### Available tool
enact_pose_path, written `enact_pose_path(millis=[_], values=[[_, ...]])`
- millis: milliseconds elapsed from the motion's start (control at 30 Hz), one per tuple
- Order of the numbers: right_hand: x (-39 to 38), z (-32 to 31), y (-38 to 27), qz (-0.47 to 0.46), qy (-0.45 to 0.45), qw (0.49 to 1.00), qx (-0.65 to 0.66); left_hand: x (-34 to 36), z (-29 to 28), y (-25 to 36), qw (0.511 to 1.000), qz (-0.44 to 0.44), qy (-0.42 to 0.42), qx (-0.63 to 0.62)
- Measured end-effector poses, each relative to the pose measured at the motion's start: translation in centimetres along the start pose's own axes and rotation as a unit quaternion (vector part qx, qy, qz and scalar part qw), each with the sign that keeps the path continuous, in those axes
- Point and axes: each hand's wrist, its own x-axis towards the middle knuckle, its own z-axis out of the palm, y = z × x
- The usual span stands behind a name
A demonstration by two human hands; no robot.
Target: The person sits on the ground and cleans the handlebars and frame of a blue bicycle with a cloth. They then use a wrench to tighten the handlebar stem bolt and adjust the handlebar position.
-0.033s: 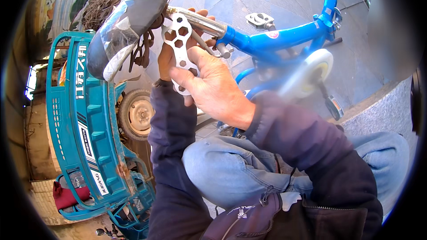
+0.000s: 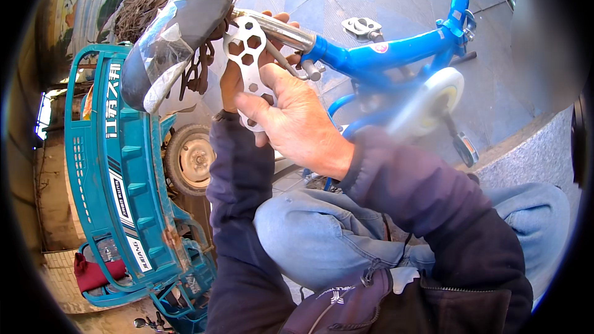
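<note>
A flat silver multi-hole wrench (image 2: 250, 75) with hexagonal openings is pinched by its lower end between the thumb and fingers of my right hand (image 2: 309, 127). Its upper end lies in front of the chrome seat post (image 2: 288, 32) of a blue bicycle frame (image 2: 396, 54). My left hand (image 2: 230, 85) reaches up behind the wrench, its fingers curled round the post from the far side; the wrench hides much of it. Near my right fingertips is the clamp bolt (image 2: 314, 72) below the post. A dark saddle (image 2: 179, 34), partly wrapped in clear plastic, tops the post.
A white chain guard (image 2: 433, 102) and two pedals (image 2: 362, 27) belong to the bicycle, which lies over paving tiles. To the left stands a teal cargo vehicle (image 2: 133, 167) with a wheel (image 2: 189, 159). A stone ledge (image 2: 526, 154) runs along the right; twigs (image 2: 145, 3) are piled behind.
</note>
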Motion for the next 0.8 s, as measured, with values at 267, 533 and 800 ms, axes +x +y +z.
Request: enact_pose_path(millis=[267, 533, 800], values=[[1.4, 1.1, 1.9, -0.018, -0.028, 0.999, 0.009, 1.6, -5.1, -1.5, 0.991, -0.006, -0.120, -0.067], [3.5, 2.2, 3.5, -0.063, -0.033, 0.997, -0.016, 1.1, -2.6, -1.9, 0.997, 0.023, -0.047, 0.054], [3.5, 2.0, 3.7, -0.205, 0.066, 0.960, -0.180, 0.9, -3.1, -2.0, 0.996, 0.020, -0.078, 0.031]])
